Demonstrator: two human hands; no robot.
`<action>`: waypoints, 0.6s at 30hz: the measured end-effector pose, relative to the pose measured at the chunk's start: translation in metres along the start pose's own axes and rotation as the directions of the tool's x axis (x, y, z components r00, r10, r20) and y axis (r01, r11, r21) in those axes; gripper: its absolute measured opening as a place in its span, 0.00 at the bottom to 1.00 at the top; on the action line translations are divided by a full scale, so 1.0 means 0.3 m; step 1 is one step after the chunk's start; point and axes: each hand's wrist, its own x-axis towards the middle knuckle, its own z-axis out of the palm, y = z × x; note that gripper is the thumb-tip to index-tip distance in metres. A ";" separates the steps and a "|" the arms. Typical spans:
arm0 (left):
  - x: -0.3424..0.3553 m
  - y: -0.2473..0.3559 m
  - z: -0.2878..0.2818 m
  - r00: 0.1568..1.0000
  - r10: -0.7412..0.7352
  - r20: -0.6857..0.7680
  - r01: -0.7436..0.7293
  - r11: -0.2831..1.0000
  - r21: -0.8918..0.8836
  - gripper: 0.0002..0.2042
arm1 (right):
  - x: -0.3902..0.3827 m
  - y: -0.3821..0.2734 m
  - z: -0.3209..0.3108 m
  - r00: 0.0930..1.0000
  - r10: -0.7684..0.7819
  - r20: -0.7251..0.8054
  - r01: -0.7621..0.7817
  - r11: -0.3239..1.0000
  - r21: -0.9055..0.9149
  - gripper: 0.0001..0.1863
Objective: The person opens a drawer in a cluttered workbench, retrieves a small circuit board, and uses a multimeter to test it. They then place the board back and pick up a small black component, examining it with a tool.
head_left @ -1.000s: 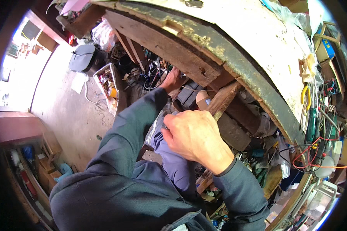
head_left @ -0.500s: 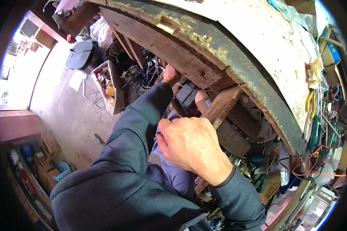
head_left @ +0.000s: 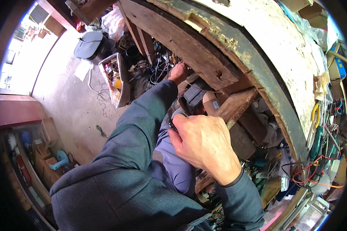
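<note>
My left hand [head_left: 178, 72] reaches under the wooden bench [head_left: 181, 34], beside its thick lower board and a tangle of dark cables [head_left: 157, 73]. Its fingers look curled, but the tips and whatever they hold are hidden. Closer to me, my right hand [head_left: 206, 144] hovers over my lap with thumb and fingers pinched together. Something small and dark shows at those fingertips, too small to name. Just beyond the right hand lie a dark grey block-like thing [head_left: 194, 95] and a brown rounded cardboard-like piece [head_left: 211, 103] with a pale label.
A worn wooden brace [head_left: 237, 106] slants under the bench top. On the floor to the left stand an open box of odds and ends [head_left: 117, 82] and a dark lidded bin [head_left: 89, 45]. Pliers with yellow handles [head_left: 315, 114], screwdrivers and loose wires crowd the right side.
The view has shifted, so the bench and floor things sit further right or lower. My left hand stays under the bench; a small dark thing now shows at my right fingertips.
</note>
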 end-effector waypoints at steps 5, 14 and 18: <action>0.022 -0.133 0.085 0.995 -0.099 0.017 0.096 0.985 0.143 0.14 | 0.003 -0.011 -0.007 1.000 -0.012 0.005 0.012 1.000 0.007 0.13; 0.146 0.027 -0.093 0.989 0.046 -0.140 -0.022 0.986 0.168 0.14 | 0.005 -0.008 0.009 0.997 0.046 -0.054 -0.046 0.999 0.002 0.14; 0.210 0.039 -0.183 0.984 0.113 -0.139 -0.096 0.988 0.124 0.13 | 0.004 -0.001 0.015 0.997 0.039 -0.064 -0.038 0.999 0.020 0.14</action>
